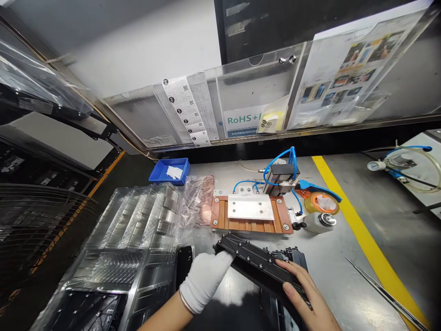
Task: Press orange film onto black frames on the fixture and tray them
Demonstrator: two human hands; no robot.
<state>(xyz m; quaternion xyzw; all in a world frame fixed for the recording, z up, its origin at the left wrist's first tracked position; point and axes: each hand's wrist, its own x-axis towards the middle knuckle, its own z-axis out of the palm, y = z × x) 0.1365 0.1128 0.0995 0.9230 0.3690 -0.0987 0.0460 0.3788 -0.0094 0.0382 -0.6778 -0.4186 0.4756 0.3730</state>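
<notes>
A long black plastic housing (257,262), studded with small round bosses along its upper face, is held tilted above the metal bench. My left hand (206,278), in a white glove, grips its left end, with the fingertips partly hidden behind it. My bare right hand (306,292) closes on the right end, thumb on the near side and fingers over the top. More black parts (292,257) lie under and behind the housing, partly covered by it. Just beyond it stands a fixture (251,207) with an orange-brown base and a white metal block.
Clear plastic trays (131,220) are stacked at left, with black parts in the near one (89,310). Behind are a blue bin (168,171) and plastic bags (198,202). A bottle (319,224), a tape roll (322,203) and tweezers (379,287) lie on the right.
</notes>
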